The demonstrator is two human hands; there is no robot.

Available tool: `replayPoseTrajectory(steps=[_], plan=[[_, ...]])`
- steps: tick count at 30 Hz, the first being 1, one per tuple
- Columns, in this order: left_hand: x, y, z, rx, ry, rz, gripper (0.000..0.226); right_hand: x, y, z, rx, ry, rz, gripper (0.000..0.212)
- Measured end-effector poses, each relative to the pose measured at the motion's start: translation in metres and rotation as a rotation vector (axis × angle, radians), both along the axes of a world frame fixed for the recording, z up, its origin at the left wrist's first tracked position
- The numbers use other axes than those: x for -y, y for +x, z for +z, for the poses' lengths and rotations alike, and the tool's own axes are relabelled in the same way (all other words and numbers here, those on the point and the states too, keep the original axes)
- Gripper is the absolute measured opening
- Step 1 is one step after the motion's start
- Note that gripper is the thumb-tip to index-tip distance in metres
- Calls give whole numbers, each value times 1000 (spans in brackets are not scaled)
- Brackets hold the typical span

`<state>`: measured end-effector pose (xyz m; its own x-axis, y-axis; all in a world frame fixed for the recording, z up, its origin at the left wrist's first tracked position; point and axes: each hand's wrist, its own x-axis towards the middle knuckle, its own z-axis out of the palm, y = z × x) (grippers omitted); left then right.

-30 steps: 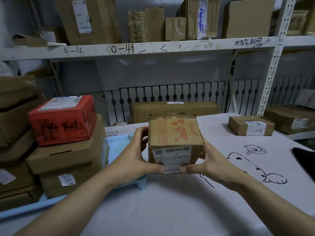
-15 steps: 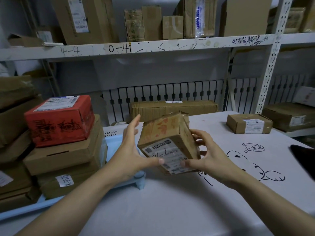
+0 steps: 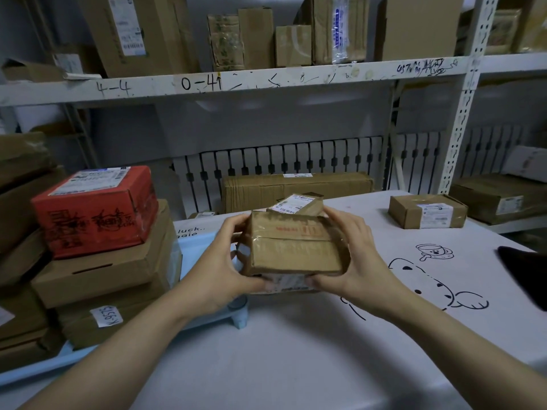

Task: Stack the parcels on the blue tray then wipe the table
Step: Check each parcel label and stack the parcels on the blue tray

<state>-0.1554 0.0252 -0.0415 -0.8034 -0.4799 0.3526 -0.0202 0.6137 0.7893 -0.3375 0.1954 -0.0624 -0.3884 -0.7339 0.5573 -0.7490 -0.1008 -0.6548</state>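
A taped brown cardboard parcel (image 3: 293,247) is held above the white table (image 3: 296,365), its label face turned down toward me. My left hand (image 3: 225,261) grips its left side and my right hand (image 3: 352,258) grips its right side. The pale blue tray (image 3: 207,241) lies at the left, partly hidden by my left hand. On the tray stands a stack of brown boxes (image 3: 109,276) with a red box (image 3: 97,208) on top. A small labelled parcel (image 3: 299,204) lies just behind the held one. Another small parcel (image 3: 426,211) sits at the table's far right.
A long flat carton (image 3: 296,187) stands at the table's back edge. More cartons (image 3: 17,232) are piled at the far left. A shelf (image 3: 266,81) of boxes runs overhead. A dark object (image 3: 527,270) lies at the right edge.
I have turned the parcel over in both hands: its label face, earlier toward me, now points down, and a taped plain side faces up. It also sits slightly further right.
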Motion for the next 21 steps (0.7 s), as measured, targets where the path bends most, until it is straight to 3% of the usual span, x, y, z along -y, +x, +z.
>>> replayPoseTrajectory(steps=[9,12,17,21], plan=[[-1,6,-4,-59,287,0,100,-2,7,1,580,-42,69,97],[-4,6,-6,-74,359,-18,101,3,4,-2,693,-12,137,113],[-10,4,-10,-109,497,-66,98,5,5,-3,761,-24,385,67],[-10,7,-11,-119,619,-125,86,3,0,-4,873,-69,411,71]])
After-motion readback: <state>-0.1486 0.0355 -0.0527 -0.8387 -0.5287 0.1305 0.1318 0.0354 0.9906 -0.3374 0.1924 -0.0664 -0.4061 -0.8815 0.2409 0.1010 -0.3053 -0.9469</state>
